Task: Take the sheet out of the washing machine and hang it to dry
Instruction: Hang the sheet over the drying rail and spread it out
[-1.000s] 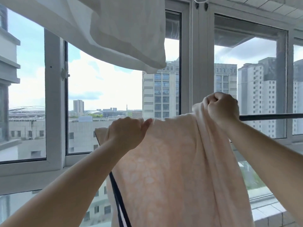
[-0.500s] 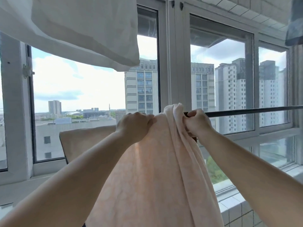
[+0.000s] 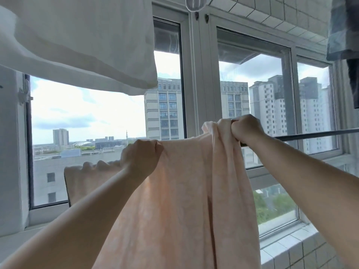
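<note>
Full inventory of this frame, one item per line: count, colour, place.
sheet: 1, pale peach, patterned, centre, draped over the rod, bunched at the top
drying rod: 1, dark, runs right from the sheet at hand height
white cloth: 1, hanging top left
dark blue-grey garment: 1, hanging at top right edge
windows: several panes, white frames, across the back, city buildings outside
tiled ledge: 1, white, lower right under the window
left hand: 1, fist closed on the sheet's top edge, centre
right hand: 1, fist closed on the bunched sheet at the rod
</note>
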